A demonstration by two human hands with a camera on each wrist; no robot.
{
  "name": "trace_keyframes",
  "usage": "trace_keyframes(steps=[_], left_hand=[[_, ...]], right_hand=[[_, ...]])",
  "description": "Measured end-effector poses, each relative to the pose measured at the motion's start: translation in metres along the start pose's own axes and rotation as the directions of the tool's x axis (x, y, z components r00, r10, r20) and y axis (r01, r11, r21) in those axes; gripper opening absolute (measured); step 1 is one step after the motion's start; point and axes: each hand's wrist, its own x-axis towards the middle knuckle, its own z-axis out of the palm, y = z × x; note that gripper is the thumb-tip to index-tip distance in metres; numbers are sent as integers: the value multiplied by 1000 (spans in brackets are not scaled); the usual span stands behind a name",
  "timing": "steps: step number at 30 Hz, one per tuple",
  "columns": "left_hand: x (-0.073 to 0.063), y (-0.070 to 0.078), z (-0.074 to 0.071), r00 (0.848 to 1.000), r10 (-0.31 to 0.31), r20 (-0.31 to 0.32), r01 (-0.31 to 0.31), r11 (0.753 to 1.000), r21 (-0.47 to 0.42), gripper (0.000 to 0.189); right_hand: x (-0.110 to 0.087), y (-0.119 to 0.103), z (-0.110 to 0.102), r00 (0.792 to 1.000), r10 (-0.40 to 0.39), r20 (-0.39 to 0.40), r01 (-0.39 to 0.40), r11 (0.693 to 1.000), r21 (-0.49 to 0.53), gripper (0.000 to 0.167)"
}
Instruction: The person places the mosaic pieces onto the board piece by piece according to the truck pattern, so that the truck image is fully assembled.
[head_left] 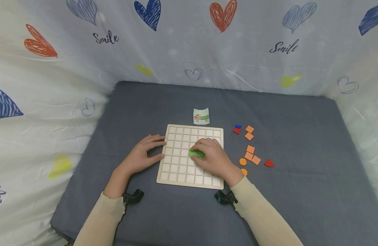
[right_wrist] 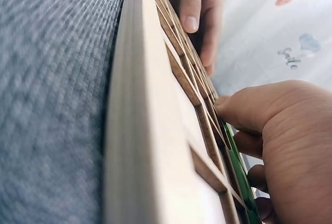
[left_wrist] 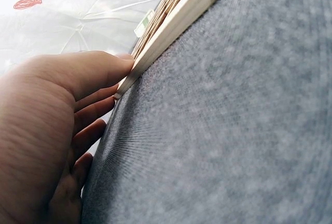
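Observation:
A wooden grid board [head_left: 159,177] with square recesses lies on the grey cloth. Green square tiles [head_left: 200,154] sit side by side near its middle. My right hand [head_left: 211,155] reaches over them from the right, its thumb and forefinger pinching the leftmost green tile [head_left: 192,153] and partly covering the others. In the right wrist view, the thumb [right_wrist: 244,105] comes down at the grid beside a strip of green [right_wrist: 239,175]. My left hand [head_left: 142,153] rests at the board's left edge with fingers extended. Its thumb [left_wrist: 104,71] touches the wooden rim [left_wrist: 155,47] in the left wrist view.
Behind the board stands a small curved picture card [head_left: 201,116]. To the right lie several orange squares [head_left: 250,149], orange discs [head_left: 243,161], red pieces [head_left: 269,163] and a blue piece [head_left: 238,126]. A printed curtain [head_left: 176,51] encloses the table.

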Motion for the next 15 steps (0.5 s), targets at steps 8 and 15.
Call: trace_keyframes(steps=[8,15], left_hand=[[-1,0,-2,1000,3,6,-4,1000,9,53],[0,-3,0,1000,9,10,-9,1000,7,53]], right_hand=[[-1,0,2,999,-26,-47,27,999,30,20],[-7,6,-6,988,-35,-147,46,996,71,25]])
